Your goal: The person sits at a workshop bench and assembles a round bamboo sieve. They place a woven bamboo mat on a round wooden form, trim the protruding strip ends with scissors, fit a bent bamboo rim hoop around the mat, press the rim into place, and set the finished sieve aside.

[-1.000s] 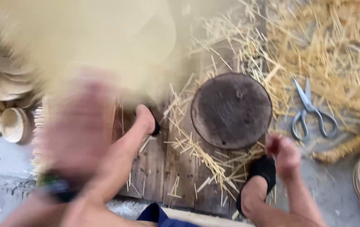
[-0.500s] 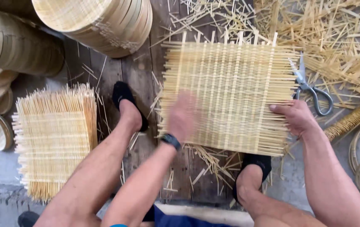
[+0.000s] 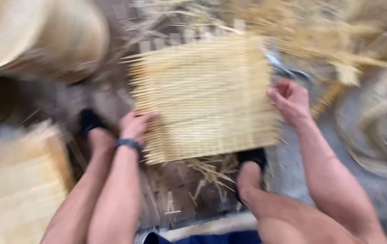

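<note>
Blurred view: left hand [image 3: 135, 125] and right hand [image 3: 290, 100] touch woven mat [image 3: 207, 97] edges; grip unclear

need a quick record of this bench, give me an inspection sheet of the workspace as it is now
surface: dark wooden boards, strewn with loose straw.
job's things: square woven straw mat lying flat between both hands.
clutter: second woven mat at lower left; stacked round woven trays at upper left; straw heap at upper right; scissors, blurred, partly hidden.
grips: left hand on the mat's left edge; right hand on its right edge.
cables: nothing seen.
surroundings: coiled hoops at right; picture blurred.
</note>
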